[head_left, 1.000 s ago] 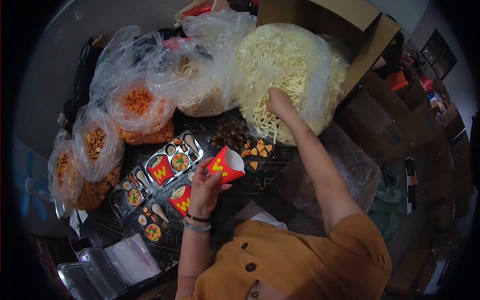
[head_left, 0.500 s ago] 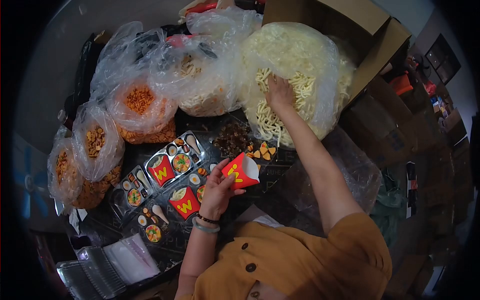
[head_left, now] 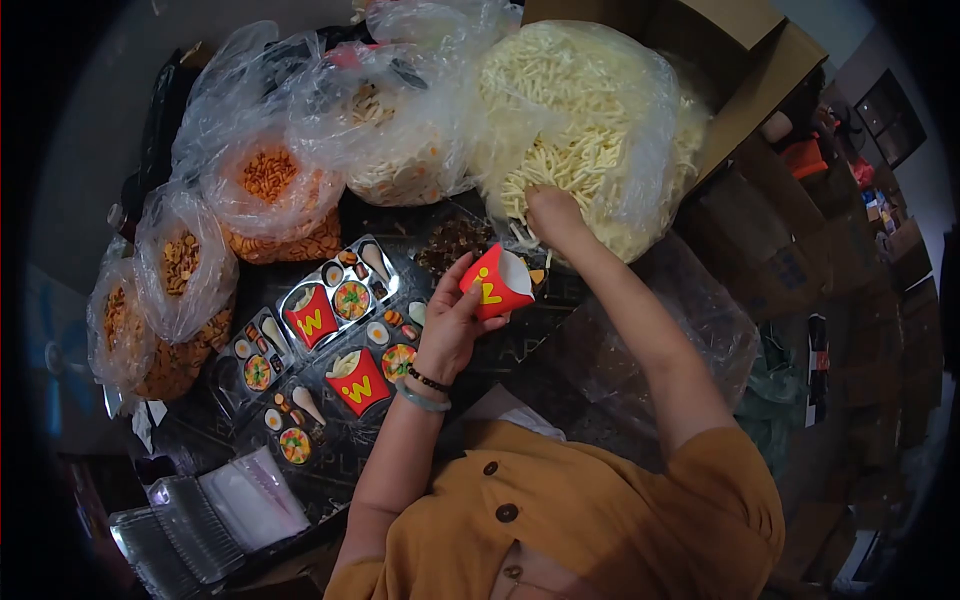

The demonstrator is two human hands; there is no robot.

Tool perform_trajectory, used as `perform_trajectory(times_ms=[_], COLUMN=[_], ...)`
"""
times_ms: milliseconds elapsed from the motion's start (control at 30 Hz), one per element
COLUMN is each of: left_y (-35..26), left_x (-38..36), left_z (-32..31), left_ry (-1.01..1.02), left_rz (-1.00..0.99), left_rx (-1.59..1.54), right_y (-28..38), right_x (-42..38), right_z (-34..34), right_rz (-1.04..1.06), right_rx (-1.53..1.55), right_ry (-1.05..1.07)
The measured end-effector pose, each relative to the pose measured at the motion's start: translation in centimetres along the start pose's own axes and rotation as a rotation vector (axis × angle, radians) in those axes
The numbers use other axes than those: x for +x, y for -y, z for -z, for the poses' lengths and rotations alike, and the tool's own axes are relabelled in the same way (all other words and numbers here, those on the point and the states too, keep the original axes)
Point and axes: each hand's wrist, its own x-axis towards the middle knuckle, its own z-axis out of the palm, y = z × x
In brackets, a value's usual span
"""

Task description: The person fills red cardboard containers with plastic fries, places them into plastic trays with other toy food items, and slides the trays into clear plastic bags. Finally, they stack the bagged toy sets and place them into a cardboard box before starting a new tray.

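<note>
My left hand (head_left: 452,318) holds an open red fry carton (head_left: 498,283) with a yellow mark and a white inside. My right hand (head_left: 555,217) dips into the front of a large clear bag of pale stick pieces (head_left: 575,130); its fingertips are hidden among the sticks, so what they grip is unclear. Left of my left hand, clear trays hold filled red cartons (head_left: 357,383) and small food-shaped pieces such as a round dish (head_left: 352,300). A dark brown pile (head_left: 455,245) lies just behind the carton.
Open plastic bags of orange pieces (head_left: 268,180), brown pieces (head_left: 180,265) and white pieces (head_left: 395,175) line the back and left. Stacked clear trays (head_left: 190,530) and plastic sleeves (head_left: 255,497) lie front left. A cardboard box (head_left: 765,90) stands behind the large bag at right.
My right hand has drawn from the middle of the stick pieces to the bag's near edge. My left hand still holds the carton, now slightly higher in view. The whole view has shifted a little.
</note>
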Motion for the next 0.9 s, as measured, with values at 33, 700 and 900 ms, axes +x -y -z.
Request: perform_trajectory(times_ms=[33, 700, 900], left_y=[-0.1, 0.6, 0.9], left_x=[0.1, 9.1, 10.1], left_z=[-0.2, -5.9, -5.9], left_ry=[-0.001, -0.156, -0.066], left_rz=[-0.001, -0.068, -0.091], left_rx=[0.002, -0.101, 0.018], right_y=[-0.7, -3.5, -3.3], right_x=[0.2, -0.3, 1.1], right_z=[-0.4, 7.2, 8.3], right_rz=[0.023, -0.621, -0.293], right_rx=[0.028, 1.612, 0.864], right_ry=[0.027, 0.132, 0.622])
